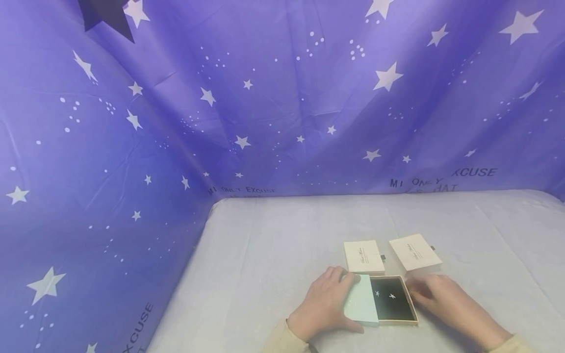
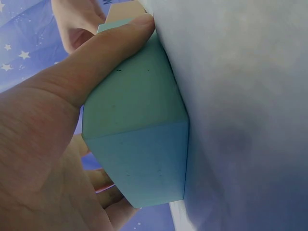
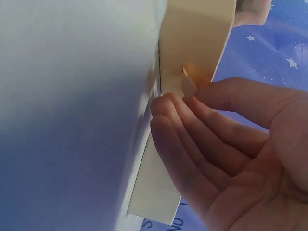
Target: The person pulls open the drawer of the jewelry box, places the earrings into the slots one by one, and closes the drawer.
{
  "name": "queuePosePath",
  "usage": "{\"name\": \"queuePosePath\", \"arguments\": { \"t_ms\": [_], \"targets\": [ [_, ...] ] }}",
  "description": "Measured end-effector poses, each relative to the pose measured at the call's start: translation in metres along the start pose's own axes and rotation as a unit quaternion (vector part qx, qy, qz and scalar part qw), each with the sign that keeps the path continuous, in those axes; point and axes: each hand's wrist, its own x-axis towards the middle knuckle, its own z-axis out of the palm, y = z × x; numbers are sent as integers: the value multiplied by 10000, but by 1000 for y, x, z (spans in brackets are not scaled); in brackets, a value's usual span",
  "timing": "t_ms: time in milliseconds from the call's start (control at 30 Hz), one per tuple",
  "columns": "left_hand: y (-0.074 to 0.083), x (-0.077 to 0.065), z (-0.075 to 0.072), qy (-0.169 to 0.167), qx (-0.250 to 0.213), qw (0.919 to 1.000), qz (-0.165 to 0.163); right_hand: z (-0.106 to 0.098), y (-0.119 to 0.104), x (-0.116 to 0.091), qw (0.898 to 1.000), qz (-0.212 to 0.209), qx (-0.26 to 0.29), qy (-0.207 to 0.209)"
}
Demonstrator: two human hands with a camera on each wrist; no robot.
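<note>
A mint-green box sleeve [image 1: 363, 299] lies flat on the table, and my left hand [image 1: 324, 304] grips it across its width, thumb along the near side. From its right end a tan-edged drawer [image 1: 411, 309] is partly pulled out. On the drawer's black lining [image 1: 394, 308] sit two small, pale star-shaped pieces [image 1: 392, 296]. My right hand [image 1: 446, 299] is at the drawer's outer end, and in the right wrist view its thumb and fingertips pinch a short ribbon pull tab [image 3: 189, 86].
Two cream boxes with printed lettering lie just beyond: a left one [image 1: 363, 256] and a tilted right one [image 1: 415, 252], each with a dark tab on its right side. A pale cloth covers the table [image 1: 273, 255]. Purple star-patterned curtain [image 1: 287, 113] hangs behind and at left.
</note>
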Motion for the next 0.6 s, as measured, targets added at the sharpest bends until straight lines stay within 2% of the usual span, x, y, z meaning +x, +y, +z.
{"name": "queuePosePath", "arguments": {
  "t_ms": [133, 300, 600],
  "targets": [
    [0, 0, 0, 9, 5, 10000, 2, -1, 4, -2, 9988, -86, 416, -238],
    [0, 1, -1, 7, 39, 10000, 3, -3, 10, -4, 9922, -376, 1055, -546],
    [0, 1, 0, -131, -52, 9999, -81, -4, 13, -1, 9873, -564, 1346, -630]
  ]
}}
